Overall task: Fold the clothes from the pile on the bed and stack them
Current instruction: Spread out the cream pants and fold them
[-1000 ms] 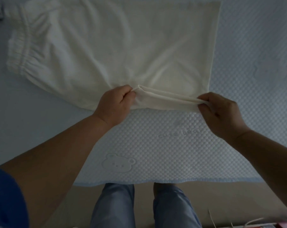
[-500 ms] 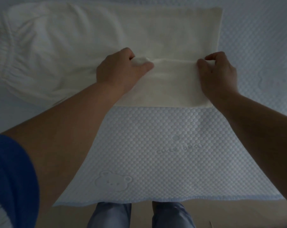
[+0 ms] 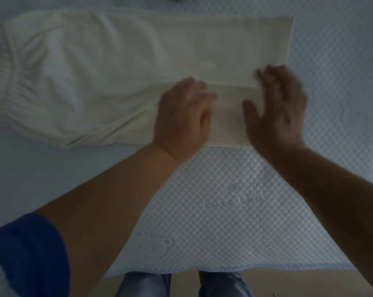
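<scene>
The cream pants (image 3: 121, 67) lie flat on the bed (image 3: 331, 103), with the stretchy waist at the left and the leg end at the right. The near edge of the leg part is folded up over the rest, and its edge makes a line across the cloth between the two hands. The cloth looks soft, thin and light, so I think it bends with no push and keeps a fold only if it is patted flat. It looks like it can slide a little on the bumpy bed cover, so it is best to press it down while moving it. The waist is thick and bunched, so that end will likely sit higher. Good spots to take hold look like the corners and the folded edge, with a pinch at each side so the cloth stays even. The left hand (image 3: 182, 116) rests on the folded part with fingers flat and holds nothing. The right hand (image 3: 277, 106) is on the right end of the fold with fingers spread; it is blurry, but it seems to hold nothing too. Beyond the near edge of the bed are the person's legs in blue jeans (image 3: 142, 284).
</scene>
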A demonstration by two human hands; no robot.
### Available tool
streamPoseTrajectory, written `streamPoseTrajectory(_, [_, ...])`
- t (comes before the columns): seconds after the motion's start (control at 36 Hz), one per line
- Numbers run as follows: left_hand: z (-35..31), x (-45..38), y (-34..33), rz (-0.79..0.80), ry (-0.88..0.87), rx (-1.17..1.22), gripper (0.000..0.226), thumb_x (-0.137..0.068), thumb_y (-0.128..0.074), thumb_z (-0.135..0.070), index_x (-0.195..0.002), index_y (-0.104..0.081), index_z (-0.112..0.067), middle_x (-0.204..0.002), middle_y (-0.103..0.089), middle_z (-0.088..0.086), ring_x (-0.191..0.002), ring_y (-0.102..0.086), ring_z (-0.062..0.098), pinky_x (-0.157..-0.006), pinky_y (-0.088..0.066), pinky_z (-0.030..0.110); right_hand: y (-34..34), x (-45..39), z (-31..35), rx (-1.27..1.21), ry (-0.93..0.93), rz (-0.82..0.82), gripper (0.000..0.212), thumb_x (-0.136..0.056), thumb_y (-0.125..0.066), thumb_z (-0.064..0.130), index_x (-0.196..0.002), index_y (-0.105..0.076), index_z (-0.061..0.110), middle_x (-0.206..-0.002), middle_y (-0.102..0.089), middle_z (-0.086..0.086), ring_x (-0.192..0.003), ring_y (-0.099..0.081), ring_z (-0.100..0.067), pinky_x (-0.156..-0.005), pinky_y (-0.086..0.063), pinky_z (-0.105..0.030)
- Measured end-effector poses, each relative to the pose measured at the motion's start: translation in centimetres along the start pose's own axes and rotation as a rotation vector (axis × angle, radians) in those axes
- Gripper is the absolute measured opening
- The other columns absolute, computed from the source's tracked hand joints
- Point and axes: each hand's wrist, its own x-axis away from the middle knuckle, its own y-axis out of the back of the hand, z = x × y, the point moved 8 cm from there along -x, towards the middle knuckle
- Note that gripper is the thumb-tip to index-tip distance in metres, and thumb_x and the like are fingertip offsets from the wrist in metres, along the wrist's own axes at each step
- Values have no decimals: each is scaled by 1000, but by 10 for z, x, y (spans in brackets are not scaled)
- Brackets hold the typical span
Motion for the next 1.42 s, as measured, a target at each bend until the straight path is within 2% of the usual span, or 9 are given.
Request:
streamPoseTrajectory(0.14, [22, 23, -41, 352, -17, -211, 69, -87, -48, -49, -145, -32, -16, -153, -26, 6, -143, -19, 22, -113, -2, 49, -51, 35, -14, 156, 46, 440, 69, -91, -34, 55, -149, -18, 22, -158, -9, -7, -144, 0, -18, -115, 2, -44])
streamPoseTrajectory(0.36, [62, 24, -26, 427, 86, -298, 98, -73, -51, -69, -149, -19, -17, -158, -12, 3, -145, -8, 19, -113, 5, 48, -48, 32, -37, 120, -20, 466, 95, -80, -37, 71, -151, -7, 15, -158, 0, -6, -138, 12, -6, -114, 6, -40])
streamPoseTrajectory(0.53, [33, 23, 10, 215, -4, -200, 73, -77, -43, -47, -140, -42, -9, -149, -34, 13, -139, -28, 27, -112, -10, 47, -13, 24, -50, -205, -330, 183, 75, -82, -66, 38, -142, -33, 8, -147, -29, -12, -136, -25, -27, -111, -20, -35])
streamPoseTrajectory(0.67, [21, 28, -28, 450, -34, -222, 66, -88, -44, -44, -147, -25, -22, -156, -17, 2, -145, -11, 18, -114, 0, 38, -20, 12, -86, -310, -830, 216, 69, -78, -68, 47, -133, -43, 14, -129, -47, -5, -116, -49, -23, -100, -41, -40])
streamPoseTrajectory(0.78, [28, 23, -33, 415, 56, -143, 72, -79, -61, -43, -144, -33, -29, -155, -20, -5, -144, -13, 11, -113, 2, 32, -29, -13, -86, -411, -861, 307, 37, -76, -73, 39, -99, -59, 14, -86, -61, 4, -73, -57, -11, -65, -44, -26])
streamPoseTrajectory(0.94, [35, 0, -24, 440, 216, -25, 58, -77, -64, -43, -133, -49, -32, -146, -39, -10, -136, -28, 6, -106, -12, 27, -29, -22, -80, -550, -847, 333, 27, -67, -80, 28, -87, -64, 20, -80, -64, 7, -75, -63, -13, -70, -50, -29])
streamPoseTrajectory(1.17, [54, -24, -15, 474, 611, 471, 46, -88, -57, -43, -128, -57, -20, -133, -56, -2, -121, -50, 15, -94, -33, 20, -21, -42, -16, -1068, -812, 438, 34, -78, -71, 11, -111, -62, 14, -101, -72, -6, -87, -70, -23, -72, -57, -39])
streamPoseTrajectory(1.31, [67, -24, -20, 495, 853, 848, 56, -96, -38, -50, -119, -61, -5, -122, -61, 15, -112, -56, 29, -98, -42, 35, -24, -60, 53, -674, -519, 546, 49, -73, -76, 30, -116, -54, 21, -104, -67, -1, -92, -66, -20, -80, -55, -42])
streamPoseTrajectory(1.42, [86, -12, -10, 428, 1136, 1478, 71, -88, -36, -65, -118, -60, -5, -102, -64, 13, -90, -62, 26, -82, -48, 31, -56, -66, 115, -515, -425, 616, 51, -78, -71, 29, -118, -45, 11, -93, -65, -10, -60, -67, -18, -43, -51, -26])
